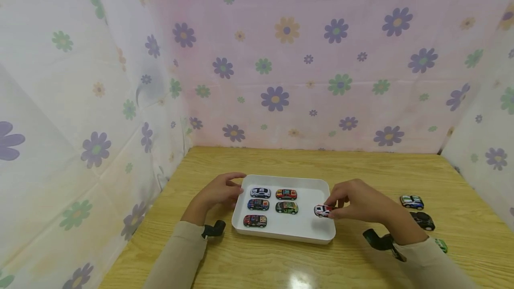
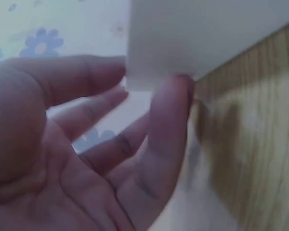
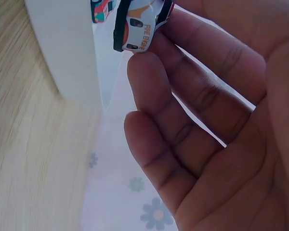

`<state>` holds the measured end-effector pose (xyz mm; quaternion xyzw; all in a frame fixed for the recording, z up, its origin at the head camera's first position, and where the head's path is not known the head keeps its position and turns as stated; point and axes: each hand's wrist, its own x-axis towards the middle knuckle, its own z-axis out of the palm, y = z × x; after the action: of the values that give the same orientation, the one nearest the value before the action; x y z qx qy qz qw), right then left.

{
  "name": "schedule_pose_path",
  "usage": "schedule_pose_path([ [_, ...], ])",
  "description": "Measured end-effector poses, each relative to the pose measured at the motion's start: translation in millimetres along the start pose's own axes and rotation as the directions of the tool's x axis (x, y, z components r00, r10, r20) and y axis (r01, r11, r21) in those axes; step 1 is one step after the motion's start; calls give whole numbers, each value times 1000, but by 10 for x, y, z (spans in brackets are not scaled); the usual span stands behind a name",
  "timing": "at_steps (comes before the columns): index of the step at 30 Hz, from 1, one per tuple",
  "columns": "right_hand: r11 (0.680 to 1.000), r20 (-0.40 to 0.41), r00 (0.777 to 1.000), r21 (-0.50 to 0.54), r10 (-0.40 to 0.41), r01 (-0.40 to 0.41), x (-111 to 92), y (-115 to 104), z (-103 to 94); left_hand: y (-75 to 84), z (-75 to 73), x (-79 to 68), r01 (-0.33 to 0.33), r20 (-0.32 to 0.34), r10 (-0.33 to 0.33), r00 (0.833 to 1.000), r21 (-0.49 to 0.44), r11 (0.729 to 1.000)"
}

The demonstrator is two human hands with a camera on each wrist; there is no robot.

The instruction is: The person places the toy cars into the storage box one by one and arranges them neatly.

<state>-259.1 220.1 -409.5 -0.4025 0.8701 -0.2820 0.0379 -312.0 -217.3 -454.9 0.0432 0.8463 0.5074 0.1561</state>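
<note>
My right hand (image 1: pixel 359 202) pinches a white toy car (image 1: pixel 323 211) with red and dark markings over the right end of a white tray (image 1: pixel 305 231). In the right wrist view, orange lettering shows on the car's side (image 3: pixel 143 33), and the lower fingers hang free. Whether its wheels touch the tray floor is hard to tell. My left hand (image 1: pixel 218 193) touches the tray's left end with loosely spread fingertips; in the left wrist view they meet the outer wall (image 2: pixel 159 43) at its corner. Several toy cars sit inside the tray, among them a red-and-yellow one (image 1: pixel 286 194) and a green one (image 1: pixel 287 208).
On the wooden table (image 1: pixel 273 264), right of the tray, lie a white-and-green toy car (image 1: pixel 412 202), a black one (image 1: pixel 422 220) and a green one (image 1: pixel 441 245) partly hidden by my right sleeve. Flowered cloth (image 1: pixel 257 119) hangs behind and at both sides.
</note>
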Motion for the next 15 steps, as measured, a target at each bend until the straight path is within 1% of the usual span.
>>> schedule_pose_path([
  [4,1000,7,1000,8,-21,21,74,-46,25,38,0,-28,41,-10,-41,999,53,998],
  [7,1000,21,1000,17,-7,7,128,-72,45,54,-3,-41,68,-10,-67,998,72,995],
  [10,1000,38,999,16,10,-11,186,-78,80,52,-7,-41,76,-5,-76,997,76,994],
  [15,1000,62,998,15,13,-14,280,-99,142,63,1,-52,68,15,-69,998,37,997],
])
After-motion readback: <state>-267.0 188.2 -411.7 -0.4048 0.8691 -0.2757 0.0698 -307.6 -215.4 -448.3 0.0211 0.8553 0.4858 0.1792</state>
